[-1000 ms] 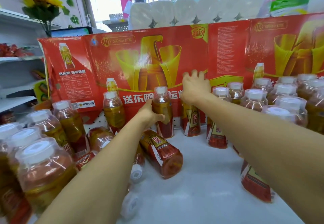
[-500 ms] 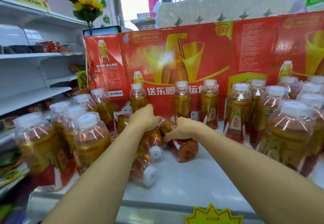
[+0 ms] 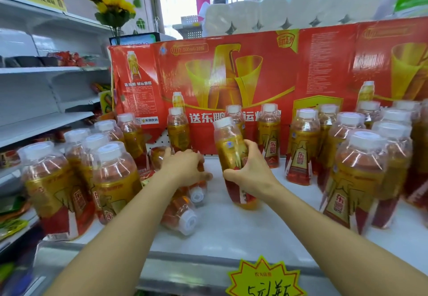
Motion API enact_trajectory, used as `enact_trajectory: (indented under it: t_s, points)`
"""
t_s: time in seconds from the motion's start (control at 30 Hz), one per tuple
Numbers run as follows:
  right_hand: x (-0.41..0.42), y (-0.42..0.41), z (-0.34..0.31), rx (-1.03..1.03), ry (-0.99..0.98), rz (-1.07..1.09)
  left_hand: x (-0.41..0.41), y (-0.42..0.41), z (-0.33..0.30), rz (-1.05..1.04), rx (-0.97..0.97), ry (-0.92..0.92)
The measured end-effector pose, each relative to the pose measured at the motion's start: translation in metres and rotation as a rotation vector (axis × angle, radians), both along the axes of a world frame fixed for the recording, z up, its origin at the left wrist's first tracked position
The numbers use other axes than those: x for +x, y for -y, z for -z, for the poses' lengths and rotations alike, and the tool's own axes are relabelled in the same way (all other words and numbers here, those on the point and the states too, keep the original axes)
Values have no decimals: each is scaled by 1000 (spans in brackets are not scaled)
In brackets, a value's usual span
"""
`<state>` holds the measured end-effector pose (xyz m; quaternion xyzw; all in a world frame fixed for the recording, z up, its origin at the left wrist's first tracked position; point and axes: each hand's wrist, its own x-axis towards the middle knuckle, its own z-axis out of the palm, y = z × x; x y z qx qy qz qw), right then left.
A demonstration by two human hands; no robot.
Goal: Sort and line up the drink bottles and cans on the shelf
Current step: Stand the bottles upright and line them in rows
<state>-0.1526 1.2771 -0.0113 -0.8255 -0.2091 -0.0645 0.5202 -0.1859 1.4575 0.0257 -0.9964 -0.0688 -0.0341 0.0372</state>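
On the white shelf (image 3: 231, 233), the right hand (image 3: 251, 175) grasps a clear plastic bottle of amber drink with a red-and-gold label and white cap (image 3: 228, 147), fingers wrapped round its middle, tilted and apparently lifted off the surface. The left hand (image 3: 185, 167) curls over a fallen bottle (image 3: 159, 154); blur hides how firmly, but it looks like a grip. Two more toppled bottles (image 3: 183, 212) lie just in front of it, caps toward the camera. Upright bottles stand grouped at left (image 3: 111, 180), at right (image 3: 359, 170) and along the red printed cardboard backing (image 3: 231, 68). Roughly half done, I judge: fallen ones need standing, rows evening.
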Motion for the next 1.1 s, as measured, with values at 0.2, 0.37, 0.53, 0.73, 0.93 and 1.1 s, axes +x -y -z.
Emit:
enact_trajectory:
  t_s: [0.2,0.37,0.53,0.73,0.93,1.1]
  points:
    - [3,13,14,193,-6,-12,-21,8,4,92,26,-63]
    - [12,15,16,172,24,40,-29,14,-4,155,150,-113]
    - [20,19,15,147,57,119,-21,16,-1,257,104,-59]
    - [22,20,18,84,75,159,-9,33,7,352,133,-39]
    - [22,20,17,58,93,173,-7,35,15,478,313,14]
    - [21,19,17,49,85,189,-9,33,16,528,384,-18]
